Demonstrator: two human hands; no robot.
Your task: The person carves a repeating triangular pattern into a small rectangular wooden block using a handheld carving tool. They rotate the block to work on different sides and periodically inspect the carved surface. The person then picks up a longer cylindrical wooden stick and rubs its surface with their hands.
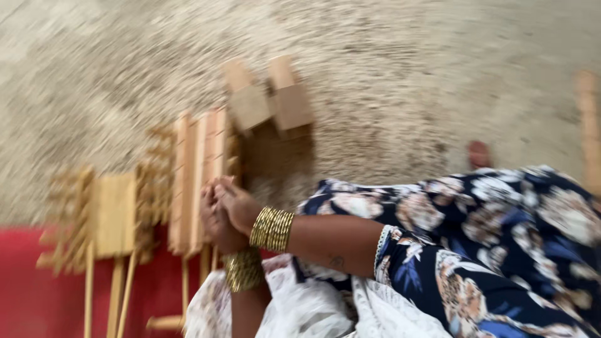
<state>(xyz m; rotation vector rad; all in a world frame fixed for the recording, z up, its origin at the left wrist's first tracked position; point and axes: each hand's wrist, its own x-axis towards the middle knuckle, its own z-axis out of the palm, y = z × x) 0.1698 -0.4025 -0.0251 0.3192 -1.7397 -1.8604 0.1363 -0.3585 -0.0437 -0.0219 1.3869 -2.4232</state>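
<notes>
Two wooden blocks [270,100] stood side by side on the ground, beyond a slatted wooden frame [199,175]. Both hands, the left hand [216,219] and right hand [238,205], met at the frame's near right edge. A second wooden frame [113,216] lay to its left, partly on a cloth [37,300].

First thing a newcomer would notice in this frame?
Two hands pressed together at centre, the right hand over the left hand, both wrists stacked with gold bangles, against a wooden slatted frame. Two wooden blocks lie behind on the sandy floor; everything is motion-blurred.

Two wooden blocks [270,100]; two comb-edged wooden frames [113,216].
</notes>
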